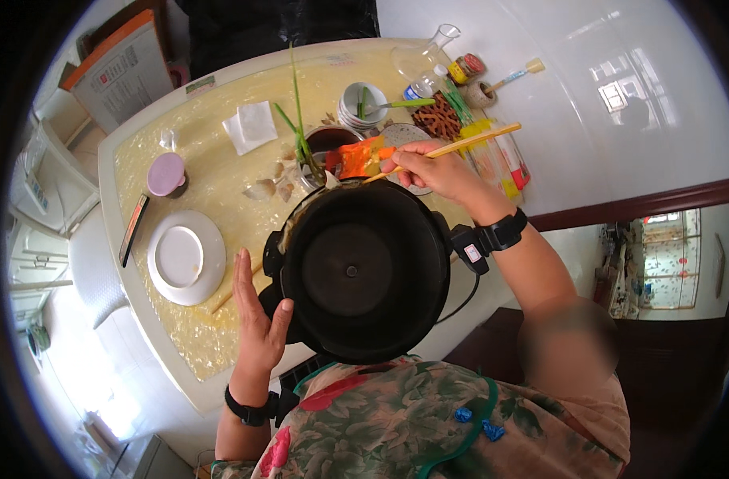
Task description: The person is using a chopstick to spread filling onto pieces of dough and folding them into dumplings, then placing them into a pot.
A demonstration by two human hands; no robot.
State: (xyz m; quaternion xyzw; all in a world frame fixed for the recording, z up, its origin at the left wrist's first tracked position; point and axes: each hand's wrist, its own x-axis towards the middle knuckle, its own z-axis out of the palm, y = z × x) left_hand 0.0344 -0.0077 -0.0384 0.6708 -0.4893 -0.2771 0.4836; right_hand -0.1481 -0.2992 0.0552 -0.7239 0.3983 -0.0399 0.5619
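Right in front of me stands a black electric cooker body (346,269), tilted so I look down into its hollow with a small round knob at the bottom centre. A pale smear runs along its upper left rim. My right hand (424,167) grips a bamboo chopstick (478,143), whose lower end touches the far rim. An orange-red wrapper or cloth (358,157) meets the fingertips of that hand; whether they pinch it is unclear. My left hand (259,326) lies against the cooker's left side, fingers straight, thumb spread by the handle.
Behind the cooker is a metal pot (309,179) with green onions (301,138). Stacked bowls (355,123) hold a green-handled utensil. Leftward lie an upturned white plate (188,257), a phone (134,230), a purple-lidded container (167,175) and napkins (250,127). A glass carafe (427,54) stands back right.
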